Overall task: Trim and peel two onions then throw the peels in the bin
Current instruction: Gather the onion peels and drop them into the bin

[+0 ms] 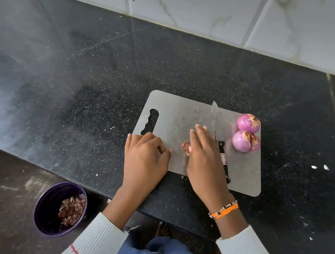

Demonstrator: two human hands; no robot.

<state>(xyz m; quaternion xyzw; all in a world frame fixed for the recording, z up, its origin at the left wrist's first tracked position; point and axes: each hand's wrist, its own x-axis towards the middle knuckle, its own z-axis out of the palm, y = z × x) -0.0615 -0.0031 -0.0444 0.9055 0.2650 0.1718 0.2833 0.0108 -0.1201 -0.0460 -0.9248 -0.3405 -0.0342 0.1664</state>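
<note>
The right hand (205, 160) lies flat on the cutting board (177, 111), fingers straight and close together, pointing away from the person and holding nothing. A small heap of onion peel scraps (185, 145) lies on the board against the thumb side of this hand. The left hand (146, 156) rests at the board's near left corner with fingers curled under; whether anything is held beneath them cannot be determined. The scraps lie between the two hands, nearer the right.

A knife (215, 118) lies on the board just beside the right hand, blade pointing away, handle partly hidden by the hand. Two peeled onions (246, 132) sit touching one another at the board's far right edge, well apart from the fingers.

The board lies on a dark stone counter (84, 72). On the floor below the counter's near edge stands a purple bin (42, 212); it contains a mass of onion peels (71, 210).
</note>
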